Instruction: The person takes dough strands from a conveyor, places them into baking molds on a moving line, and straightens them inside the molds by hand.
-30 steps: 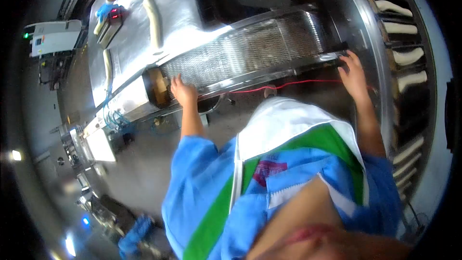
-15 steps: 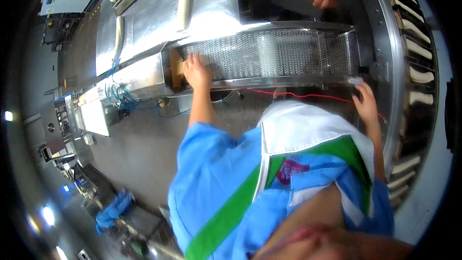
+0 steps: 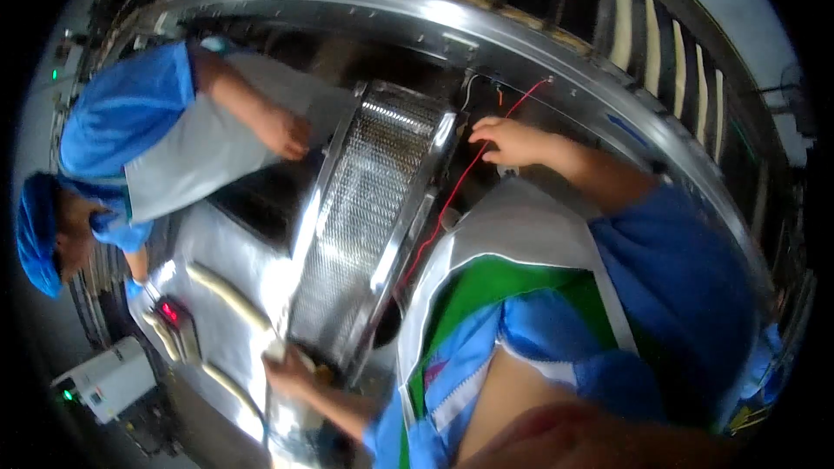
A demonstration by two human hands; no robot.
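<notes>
My left hand [image 3: 292, 375] is at the near end of a mesh conveyor belt [image 3: 369, 182], beside the metal table. Its fingers are curled at a small pale piece [image 3: 276, 350], blurred and too unclear to name. Past the belt's far right corner, my right hand [image 3: 511, 142] hangs with fingers apart and nothing visible in it, close to a red cable [image 3: 456, 187]. A long dough strip [image 3: 228, 295] lies on the metal table near my left hand, and a second dough strip [image 3: 233, 393] lies lower down.
A co-worker in blue stands left of the belt, one hand [image 3: 285, 135] near its side frame. A scale with a red display [image 3: 169, 311] and dough beside it stand on the table [image 3: 208, 239]. A curved metal rail [image 3: 434, 10] runs behind, with dough strips in dark trays [image 3: 624, 26] beyond.
My view has turned, so the belt now runs up and down the picture. My left hand has shifted off the mesh to the table side. My right hand has come away from the belt's corner.
</notes>
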